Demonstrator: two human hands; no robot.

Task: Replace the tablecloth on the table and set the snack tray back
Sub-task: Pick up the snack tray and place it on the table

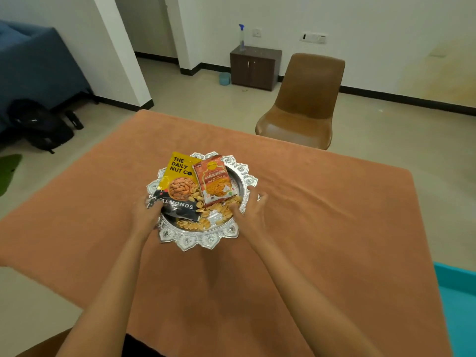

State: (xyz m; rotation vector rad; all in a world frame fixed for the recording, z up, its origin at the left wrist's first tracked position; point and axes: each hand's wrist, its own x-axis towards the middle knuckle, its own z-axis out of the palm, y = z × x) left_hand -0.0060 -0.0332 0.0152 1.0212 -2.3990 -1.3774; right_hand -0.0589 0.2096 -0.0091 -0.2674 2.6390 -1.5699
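Observation:
An ornate silver snack tray (pixel 198 242) rests on the orange-brown tablecloth (pixel 322 215) near the table's middle. It holds a yellow almond packet (pixel 179 182), an orange snack packet (pixel 215 180) and several loose shell-shaped snacks (pixel 219 211). My left hand (pixel 145 212) grips the tray's left rim, thumb over the black bottom of the almond packet. My right hand (pixel 251 210) grips the right rim, with fingers curled around the edge.
A brown chair (pixel 304 101) stands behind the table's far edge. A dark cabinet (pixel 253 68) with a spray bottle (pixel 241 37) is against the back wall. A black bag (pixel 38 124) lies on the floor at left. Something turquoise (pixel 458 305) is at right.

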